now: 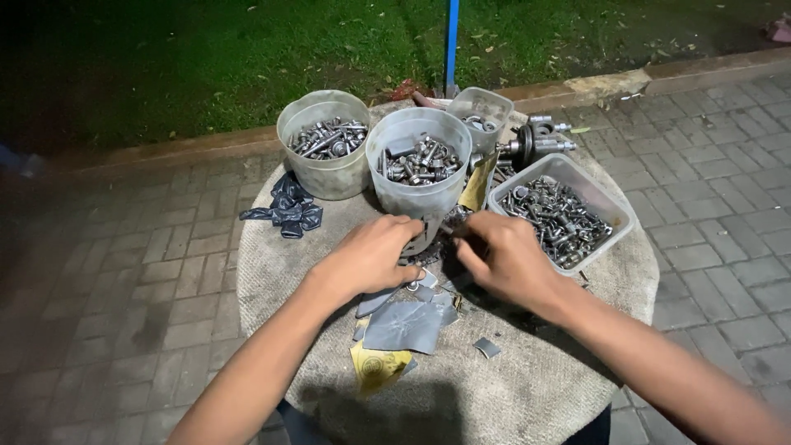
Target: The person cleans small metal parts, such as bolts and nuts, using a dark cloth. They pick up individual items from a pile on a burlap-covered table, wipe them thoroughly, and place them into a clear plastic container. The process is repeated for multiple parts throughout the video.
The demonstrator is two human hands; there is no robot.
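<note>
My left hand (372, 255) rests with curled fingers against the base of a round plastic tub (418, 198) filled with bolts and nuts. My right hand (507, 257) is close beside it, fingers bent down over a small dark pile of metal parts (449, 239) between the hands; whether it pinches a piece is hidden. Flat grey metal scraps (405, 323) and a yellow paper piece (377, 365) lie just in front of my hands on the round cloth-covered table (527, 387).
Another round tub of bolts (324, 177) stands at back left, a small square tub (480, 107) at the back, a rectangular tray of screws (608, 206) at right. A dark rag (288, 210) lies left. A metal shaft part (531, 147), blue pole (451, 45), paving and grass surround.
</note>
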